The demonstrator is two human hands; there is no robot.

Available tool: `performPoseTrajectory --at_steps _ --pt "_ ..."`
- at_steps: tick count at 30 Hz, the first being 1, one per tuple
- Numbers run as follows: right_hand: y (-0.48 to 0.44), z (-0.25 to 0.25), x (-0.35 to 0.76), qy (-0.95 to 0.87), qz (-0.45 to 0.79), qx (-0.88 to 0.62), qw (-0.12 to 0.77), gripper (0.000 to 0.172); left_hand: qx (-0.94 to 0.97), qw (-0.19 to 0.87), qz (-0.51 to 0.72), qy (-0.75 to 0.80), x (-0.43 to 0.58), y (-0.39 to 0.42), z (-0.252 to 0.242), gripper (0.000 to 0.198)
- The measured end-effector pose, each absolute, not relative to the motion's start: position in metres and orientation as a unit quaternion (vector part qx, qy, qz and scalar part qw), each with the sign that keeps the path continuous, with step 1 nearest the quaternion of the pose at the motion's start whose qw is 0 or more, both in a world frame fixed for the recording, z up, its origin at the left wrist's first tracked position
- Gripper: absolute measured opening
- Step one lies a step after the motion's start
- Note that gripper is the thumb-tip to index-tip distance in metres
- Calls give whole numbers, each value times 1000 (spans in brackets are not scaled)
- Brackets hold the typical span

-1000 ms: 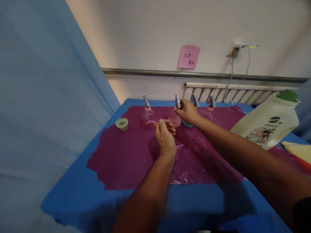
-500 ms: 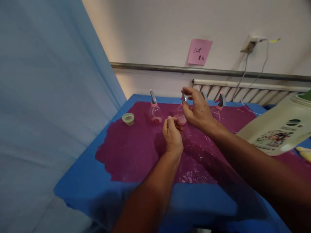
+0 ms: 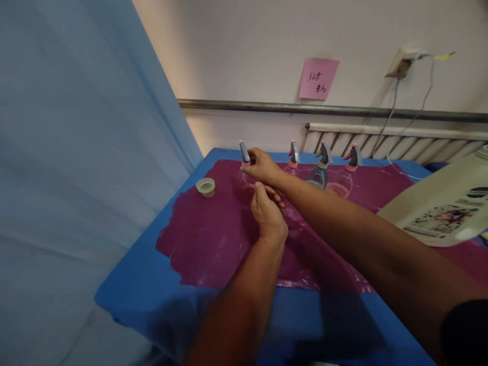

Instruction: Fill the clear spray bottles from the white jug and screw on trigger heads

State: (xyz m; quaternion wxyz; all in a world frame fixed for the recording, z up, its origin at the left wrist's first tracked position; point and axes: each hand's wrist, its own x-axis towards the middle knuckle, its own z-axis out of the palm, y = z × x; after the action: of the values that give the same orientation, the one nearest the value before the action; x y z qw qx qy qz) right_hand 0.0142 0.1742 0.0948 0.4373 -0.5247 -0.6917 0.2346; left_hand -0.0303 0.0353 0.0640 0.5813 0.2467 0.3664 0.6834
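My right hand reaches across to the leftmost spray bottle, its thumb and fingers closed around the neck below the grey trigger head. The bottle is clear with a pink collar and stands upright. Nearer to me, my left hand is cupped with the thumb apart from the curled fingers, and nothing shows in it. To the right stand a pink-collared spray bottle, a bluish-green one and another pink one. My right forearm hides parts of these.
A pale green cup-like cap lies on the left of the purple plastic sheet, which covers the blue table. A large cream jug looms at right. A blue curtain hangs at left; a metal rail crosses the wall.
My right hand has moved left from the second spray bottle to the leftmost one and closed on its neck. The left hand stays nearly in place. The view has shifted slightly.
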Motion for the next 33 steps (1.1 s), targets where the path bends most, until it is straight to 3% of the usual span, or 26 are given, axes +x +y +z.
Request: performPoseTrajectory --at_steps 12,20,23,26,30,33 --pt "101 102 61 -639 334 -420 551 38 390 524 710 262 -34 4 82 68" --pt "-5 90 140 -600 312 -435 595 60 474 496 693 223 -38 -13 88 65" --pt "-25 84 159 -590 283 -457 603 63 516 489 658 249 -34 -11 81 51" --pt "-32 73 170 -575 261 -475 613 65 594 459 601 274 -29 -11 70 18" --pt "-37 55 174 -554 245 -484 631 69 715 414 492 274 -24 -10 51 68" --pt "-44 47 171 -546 244 -473 648 69 753 386 451 282 -19 -10 39 79"
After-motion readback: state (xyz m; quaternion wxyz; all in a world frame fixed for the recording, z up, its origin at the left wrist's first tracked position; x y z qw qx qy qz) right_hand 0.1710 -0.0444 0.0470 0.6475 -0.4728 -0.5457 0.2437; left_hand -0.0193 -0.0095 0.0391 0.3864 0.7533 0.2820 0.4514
